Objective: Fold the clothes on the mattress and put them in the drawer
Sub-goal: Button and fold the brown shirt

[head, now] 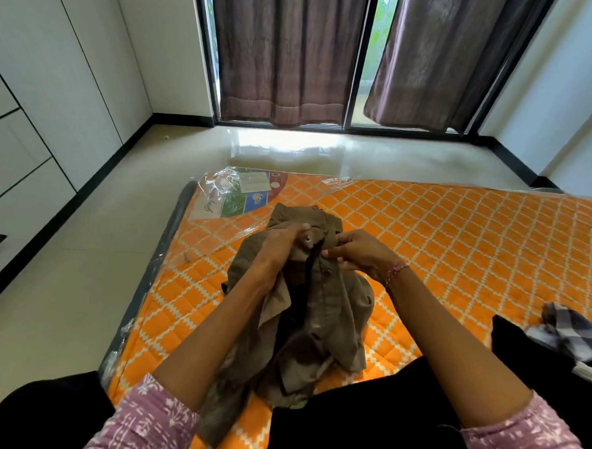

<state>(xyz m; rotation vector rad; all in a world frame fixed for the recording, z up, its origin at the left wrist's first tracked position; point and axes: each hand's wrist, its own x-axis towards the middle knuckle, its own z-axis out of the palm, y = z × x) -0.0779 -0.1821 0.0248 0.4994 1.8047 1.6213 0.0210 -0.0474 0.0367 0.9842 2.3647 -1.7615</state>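
Observation:
A crumpled olive-brown button shirt (pixel 331 305) lies on the orange patterned mattress (pixel 458 239) in front of me. My left hand (pixel 280 244) grips the shirt's left front edge near the collar, beside a metal button. My right hand (pixel 358 253) pinches the opposite placket edge close to the collar. Both hands hold the upper part of the shirt raised a little off the mattress. The shirt's lower part drapes down toward my lap.
A pile of dark and checked clothes (pixel 563 338) lies at the mattress's right edge. White wardrobe drawers (pixel 12 189) with a black handle stand along the left wall. Shiny floor (pixel 80 264) separates mattress and wardrobe. Curtained glass doors (pixel 331 54) are ahead.

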